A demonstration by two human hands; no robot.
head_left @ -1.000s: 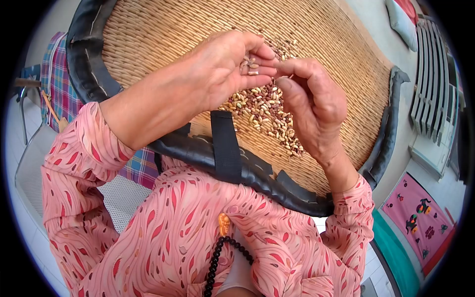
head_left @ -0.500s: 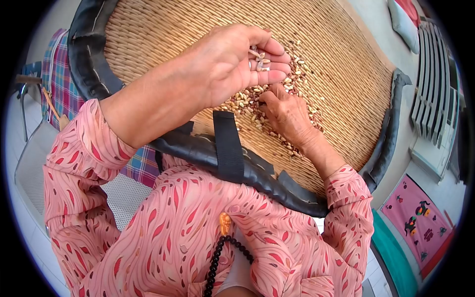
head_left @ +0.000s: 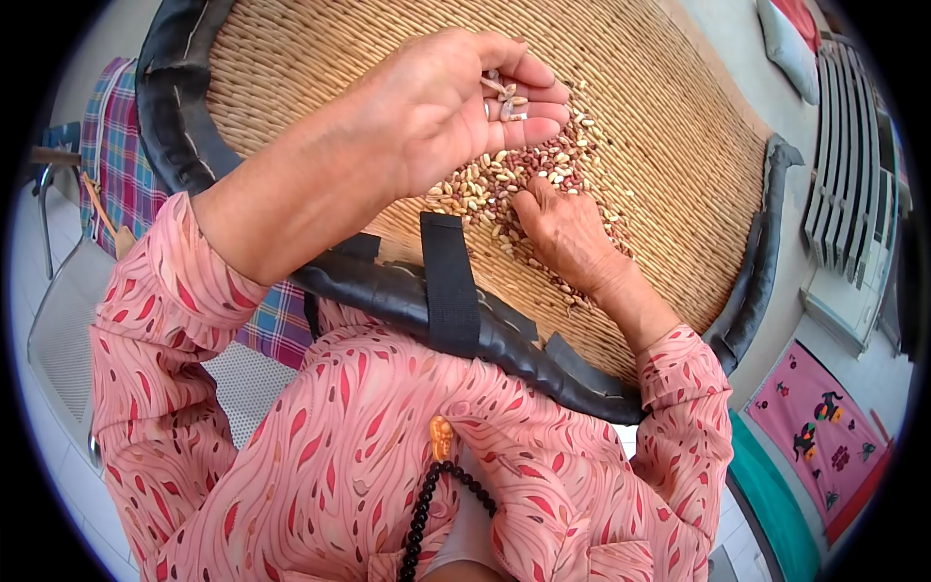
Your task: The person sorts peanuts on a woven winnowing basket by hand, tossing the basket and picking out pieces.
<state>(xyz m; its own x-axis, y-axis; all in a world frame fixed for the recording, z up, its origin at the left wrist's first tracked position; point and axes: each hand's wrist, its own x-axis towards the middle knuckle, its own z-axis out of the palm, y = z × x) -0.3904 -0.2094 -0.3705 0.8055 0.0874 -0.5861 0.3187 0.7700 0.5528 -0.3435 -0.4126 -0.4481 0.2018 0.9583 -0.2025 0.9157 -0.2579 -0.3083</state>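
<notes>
My left hand (head_left: 441, 112) is held palm up over a large round woven tray (head_left: 310, 58), its fingers loosely cupped. A few shrivelled, pale peanuts (head_left: 506, 94) lie on its fingers. To the right and below, my right hand (head_left: 572, 233) reaches into a spread of shelled peanuts (head_left: 475, 189), some cream and some reddish-brown. Its fingers curl down among them with the back of the hand upward. The fingertips are partly hidden, so what they pinch does not show.
Black padding (head_left: 378, 303) edges the tray, and a black strap (head_left: 448, 281) crosses it near my lap. At left are a perforated metal chair (head_left: 73, 330) and a checked cloth (head_left: 131, 145). A pink mat (head_left: 810, 427) lies on the floor at right.
My left hand has shifted slightly up and left, keeping its few peanuts. My right hand has drawn away from beneath it, lower onto the spread, uncovering more reddish peanuts.
</notes>
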